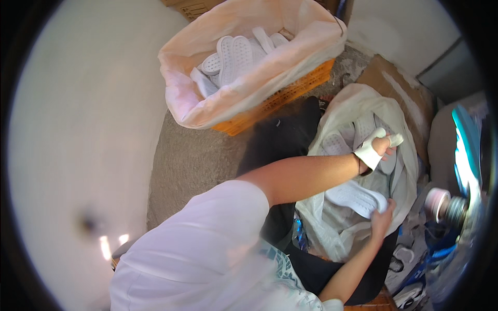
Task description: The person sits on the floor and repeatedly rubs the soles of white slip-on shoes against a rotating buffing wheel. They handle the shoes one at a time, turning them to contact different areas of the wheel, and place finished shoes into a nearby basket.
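Observation:
A translucent white plastic bag (328, 233) gapes between my legs with several white shoe soles (334, 142) inside. My right hand (382, 220) grips the end of one white shoe sole (355, 199), fingers closed on its edge, over the near side of the bag. Farther in, my left hand (383, 146) hovers over or touches another sole (389, 163); contact is unclear. White wrapping covers its palm and thumb, and a pale cover caps one finger. Its visible fingers are slightly bent and apart, with nothing seen between them.
An orange crate (306, 78) with a pale pink liner (189, 109) holds more white soles (236, 57) at the back. Cardboard (397, 85) leans behind the bag. On the right are tape rolls (438, 202), a turquoise object (467, 140) and shoes (410, 295). A white wall (88, 129) stands left.

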`<action>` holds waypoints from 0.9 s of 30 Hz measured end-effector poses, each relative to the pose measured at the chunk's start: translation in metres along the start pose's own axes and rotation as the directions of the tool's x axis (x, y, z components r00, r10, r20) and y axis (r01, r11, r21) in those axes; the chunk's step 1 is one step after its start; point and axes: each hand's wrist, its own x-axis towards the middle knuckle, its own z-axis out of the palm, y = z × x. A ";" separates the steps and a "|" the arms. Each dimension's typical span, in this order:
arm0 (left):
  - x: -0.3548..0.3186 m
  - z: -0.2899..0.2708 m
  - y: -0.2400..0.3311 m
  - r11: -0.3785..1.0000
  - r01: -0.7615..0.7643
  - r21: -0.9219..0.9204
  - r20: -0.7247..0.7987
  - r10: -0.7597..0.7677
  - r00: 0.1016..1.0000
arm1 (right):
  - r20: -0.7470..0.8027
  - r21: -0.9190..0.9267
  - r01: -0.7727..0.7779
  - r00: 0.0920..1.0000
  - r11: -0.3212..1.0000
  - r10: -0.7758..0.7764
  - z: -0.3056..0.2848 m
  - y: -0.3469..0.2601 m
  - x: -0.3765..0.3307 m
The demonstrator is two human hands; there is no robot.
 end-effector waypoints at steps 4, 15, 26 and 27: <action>-0.001 -0.018 -0.053 0.345 -0.001 0.939 0.036 -0.095 0.995 | -0.143 0.544 -0.165 0.948 0.823 0.285 -0.090 -0.027 -0.120; -0.042 0.066 0.072 0.796 0.306 -0.522 0.569 0.058 0.820 | -0.225 0.955 0.116 0.881 0.272 0.416 -0.098 -0.067 -0.135; -0.043 0.062 0.106 0.906 0.138 -0.399 0.538 0.109 0.836 | -0.225 0.974 0.216 0.936 0.063 0.271 -0.112 -0.072 -0.108; -0.040 0.056 0.112 0.898 0.150 -0.414 0.552 0.117 0.825 | -0.180 0.982 0.153 0.940 0.112 0.290 -0.108 -0.073 -0.101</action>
